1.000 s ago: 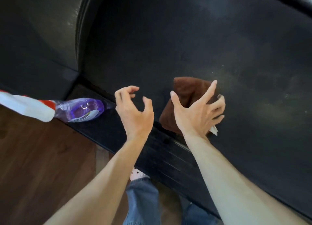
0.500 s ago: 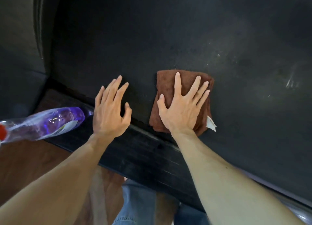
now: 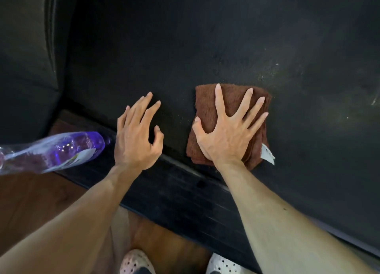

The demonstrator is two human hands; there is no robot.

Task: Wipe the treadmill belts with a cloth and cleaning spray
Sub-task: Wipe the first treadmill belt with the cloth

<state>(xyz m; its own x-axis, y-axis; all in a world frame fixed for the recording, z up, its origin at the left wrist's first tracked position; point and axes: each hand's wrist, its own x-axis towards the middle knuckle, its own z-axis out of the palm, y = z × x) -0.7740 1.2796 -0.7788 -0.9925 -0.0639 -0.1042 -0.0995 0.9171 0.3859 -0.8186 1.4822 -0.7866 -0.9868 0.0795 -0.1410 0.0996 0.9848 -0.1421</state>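
A folded brown cloth (image 3: 230, 97) with a white tag lies on the black treadmill belt (image 3: 226, 37) near its front edge. My right hand (image 3: 228, 129) presses flat on the cloth, fingers spread. My left hand (image 3: 135, 138) is on the belt's edge to the left of the cloth, fingers loosely extended and holding nothing. A clear spray bottle (image 3: 55, 150) with purple liquid lies on its side across the side rail, just left of my left hand. Wet specks shine on the belt to the right of the cloth.
The treadmill's black ribbed side rail (image 3: 185, 193) runs diagonally under my wrists. Dark wooden floor (image 3: 37, 201) lies below it, with my two white perforated shoes (image 3: 135, 261) at the bottom edge. A dark curved housing (image 3: 26, 47) rises at the far left.
My right hand went from curled over the cloth to flat on it and spread its fingers wider. My left hand opened and came down at the belt's edge.
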